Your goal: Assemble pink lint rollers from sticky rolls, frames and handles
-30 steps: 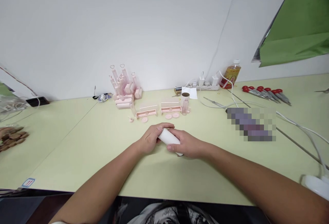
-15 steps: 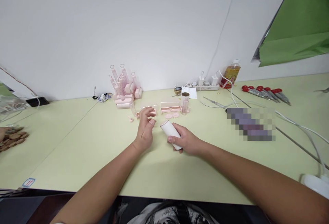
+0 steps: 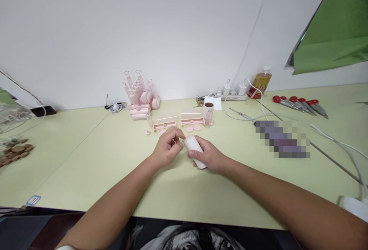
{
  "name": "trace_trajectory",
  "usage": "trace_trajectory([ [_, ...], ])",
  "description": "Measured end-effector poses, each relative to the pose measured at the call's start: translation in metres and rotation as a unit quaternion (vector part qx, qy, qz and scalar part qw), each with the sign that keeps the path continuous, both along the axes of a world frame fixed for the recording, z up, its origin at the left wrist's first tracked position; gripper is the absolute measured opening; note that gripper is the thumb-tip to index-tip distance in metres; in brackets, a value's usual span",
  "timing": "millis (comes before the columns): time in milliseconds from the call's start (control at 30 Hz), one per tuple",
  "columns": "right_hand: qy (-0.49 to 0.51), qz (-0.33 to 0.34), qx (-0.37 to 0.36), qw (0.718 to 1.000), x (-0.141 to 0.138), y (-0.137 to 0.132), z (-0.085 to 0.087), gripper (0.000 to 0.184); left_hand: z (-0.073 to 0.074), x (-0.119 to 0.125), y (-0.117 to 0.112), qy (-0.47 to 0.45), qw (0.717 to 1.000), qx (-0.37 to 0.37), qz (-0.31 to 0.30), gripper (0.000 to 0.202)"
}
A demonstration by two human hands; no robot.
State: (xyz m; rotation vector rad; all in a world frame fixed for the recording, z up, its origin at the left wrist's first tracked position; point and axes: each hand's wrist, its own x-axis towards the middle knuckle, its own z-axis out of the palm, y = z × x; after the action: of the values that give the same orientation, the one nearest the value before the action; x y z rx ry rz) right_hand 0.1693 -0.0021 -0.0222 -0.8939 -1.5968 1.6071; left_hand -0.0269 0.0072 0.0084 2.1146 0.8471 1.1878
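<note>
The work seems partly done: the white tube (image 3: 196, 153), with pink at its far end, is grasped by the right hand (image 3: 209, 155), while the left hand (image 3: 169, 148) is at that end, fingers loosely bent, gripping nothing visible; whether it touches, I cannot tell. Just behind the tube, pink discs (image 3: 197, 128) lie loose before two open pink boxes (image 3: 192, 123), and the left hand partly hides one disc. Farther behind the tube, to the left, stands a pink pile (image 3: 140, 115).
</note>
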Motion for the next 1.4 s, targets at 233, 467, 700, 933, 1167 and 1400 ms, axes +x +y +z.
trace_trajectory([
  [233, 0.018, -0.016, -0.022, 0.999, 0.001, -0.002, 0.005, 0.066, -0.006, -0.002, 0.007, -0.023, 0.995, 0.039, 0.085, 0.016],
  [467, -0.002, -0.037, -0.027, 0.999, 0.001, -0.004, 0.009, 0.069, 0.001, -0.026, 0.032, -0.051, 0.936, 0.06, 0.342, 0.011],
  [700, -0.007, -0.038, -0.025, 0.999, 0.002, -0.005, 0.007, 0.065, 0.002, -0.056, 0.055, 0.088, 0.901, 0.053, 0.421, 0.021],
  [933, -0.007, -0.042, -0.01, 0.999, 0.001, -0.005, 0.007, 0.069, -0.007, -0.031, 0.04, 0.373, 0.876, -0.046, 0.303, 0.026],
  [1167, -0.003, -0.045, 0.002, 0.999, 0.0, -0.004, 0.004, 0.071, -0.007, -0.022, 0.029, 0.445, 0.854, -0.064, 0.262, 0.023],
  [1400, 0.02, -0.07, -0.003, 0.997, -0.001, -0.002, 0.006, 0.066, 0.0, -0.016, 0.017, 0.431, 0.866, -0.097, 0.234, 0.039],
])
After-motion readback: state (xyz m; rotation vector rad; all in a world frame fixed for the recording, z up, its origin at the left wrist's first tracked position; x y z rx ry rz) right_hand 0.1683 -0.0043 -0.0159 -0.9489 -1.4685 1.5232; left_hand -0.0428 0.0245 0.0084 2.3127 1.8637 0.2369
